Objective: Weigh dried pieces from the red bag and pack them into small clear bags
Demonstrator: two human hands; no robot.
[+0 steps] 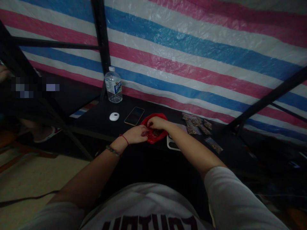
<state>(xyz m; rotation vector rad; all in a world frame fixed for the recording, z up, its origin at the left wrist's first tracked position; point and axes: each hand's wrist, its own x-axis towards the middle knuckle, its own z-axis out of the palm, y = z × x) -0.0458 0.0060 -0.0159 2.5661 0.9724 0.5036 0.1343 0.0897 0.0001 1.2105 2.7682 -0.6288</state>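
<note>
A red plastic bag (157, 138) lies open on the black tabletop in front of me, with small dark contents I cannot make out. My left hand (136, 134) is closed on the bag's near left edge. Over the opening, my right hand (156, 122) has its fingers curled down into the bag; whatever they pinch is hidden. A small white scale (173, 144) sits just right of the bag, partly covered by my right forearm. Several small clear zip bags (196, 121) with brownish contents are piled farther right, and a single zip bag (214, 145) lies nearer me.
Left of the red bag are a dark-screened phone (134, 116) and a rounded white device (114, 116). A large clear bottle (114, 86) stands behind them by a black metal post (102, 35). Striped plastic sheeting (172, 60) hangs along the back. Another person is partly visible far left.
</note>
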